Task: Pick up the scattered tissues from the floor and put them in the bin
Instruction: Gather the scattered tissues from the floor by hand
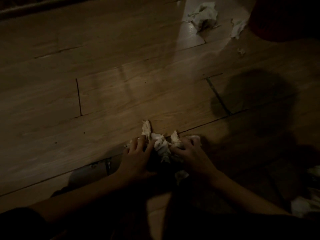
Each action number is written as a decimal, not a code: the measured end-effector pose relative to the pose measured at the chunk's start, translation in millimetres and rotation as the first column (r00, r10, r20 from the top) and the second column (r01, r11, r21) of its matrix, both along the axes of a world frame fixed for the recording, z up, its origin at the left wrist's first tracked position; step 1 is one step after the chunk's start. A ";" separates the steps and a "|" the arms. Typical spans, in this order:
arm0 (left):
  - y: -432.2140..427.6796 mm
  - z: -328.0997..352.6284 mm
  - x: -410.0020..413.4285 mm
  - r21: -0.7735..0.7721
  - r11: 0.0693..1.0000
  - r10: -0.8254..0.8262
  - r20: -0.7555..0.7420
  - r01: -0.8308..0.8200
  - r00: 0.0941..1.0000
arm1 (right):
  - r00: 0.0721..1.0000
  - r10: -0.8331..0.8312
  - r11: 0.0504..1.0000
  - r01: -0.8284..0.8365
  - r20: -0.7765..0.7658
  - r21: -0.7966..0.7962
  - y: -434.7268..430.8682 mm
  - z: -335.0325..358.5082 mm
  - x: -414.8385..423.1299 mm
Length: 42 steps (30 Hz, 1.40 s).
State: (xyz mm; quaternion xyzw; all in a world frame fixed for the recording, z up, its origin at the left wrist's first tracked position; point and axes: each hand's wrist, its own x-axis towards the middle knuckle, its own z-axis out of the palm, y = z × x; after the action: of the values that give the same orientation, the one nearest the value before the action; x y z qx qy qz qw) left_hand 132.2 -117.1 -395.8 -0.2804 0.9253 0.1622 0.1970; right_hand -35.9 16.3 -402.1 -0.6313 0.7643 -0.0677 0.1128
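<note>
The room is dim. A bunch of crumpled white tissues (160, 144) lies on the wooden floor (103, 84) at lower centre. My left hand (138, 153) presses on its left side and my right hand (188, 151) clutches its right side, fingers curled into the paper. More crumpled tissues (205, 14) lie in a lit patch at the top right, with a torn piece (238, 29) and a tiny scrap (241, 51) beside them. A dark red round shape (285, 18), possibly the bin, fills the top right corner.
More white tissue (304, 205) shows at the right edge, low down. A grey patch (90, 174) marks a damaged floor plank left of my left forearm. A dark ledge (52, 6) runs along the top left. My shadow falls on the floor at right.
</note>
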 end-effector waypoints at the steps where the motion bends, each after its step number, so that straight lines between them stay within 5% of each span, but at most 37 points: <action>1: -2.6 0.7 -3.0 -0.013 1.000 0.013 -0.042 -0.013 0.999 | 0.999 0.010 1.000 -0.009 0.030 -0.029 0.9 -1.1 -4.2; 7: -48.7 30.8 -19.3 0.253 0.960 0.201 -0.308 -0.123 0.930 | 0.943 -0.116 0.988 0.143 0.313 -0.065 -12.5 8.5 -38.3; 13: -80.9 74.6 -13.0 0.207 0.959 0.250 -0.299 -0.193 0.921 | 0.858 -0.316 0.913 0.391 0.404 -0.116 -36.9 41.3 -57.1; 21: -90.8 49.2 56.7 0.104 0.940 0.340 -0.344 -0.324 0.875 | 0.850 -0.205 0.924 0.331 0.485 -0.190 -93.5 53.2 -16.7; 24: -73.4 35.1 80.6 0.105 0.967 0.253 -0.346 -0.231 0.903 | 0.852 -0.166 0.928 0.305 0.496 -0.215 -110.5 53.2 -1.0; 30: -44.0 -1.7 113.4 -0.062 0.984 0.157 -0.118 -0.165 0.981 | 0.845 -0.147 0.946 0.273 0.514 -0.178 -116.9 49.2 8.6; 33: -40.6 -1.6 112.6 -0.038 0.989 0.134 -0.182 -0.143 0.974 | 0.861 -0.077 0.979 0.162 0.503 -0.126 -101.6 41.0 23.5; 39: -70.6 17.3 75.1 0.201 0.884 0.468 -0.356 -0.422 0.809 | 0.844 -0.048 0.995 0.084 0.533 -0.044 -47.1 12.8 73.1; 42: -95.5 21.5 61.5 0.226 0.836 0.549 -0.342 -0.501 0.762 | 0.959 -0.011 1.000 0.012 0.283 -0.001 -26.4 -7.2 98.0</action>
State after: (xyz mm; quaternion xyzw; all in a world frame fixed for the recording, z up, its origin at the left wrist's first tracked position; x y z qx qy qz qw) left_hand 193.6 -212.6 -374.3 -0.4775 0.8180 0.3194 -0.0298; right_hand 62.1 -10.1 -409.4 -0.6108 0.7439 -0.1588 0.2198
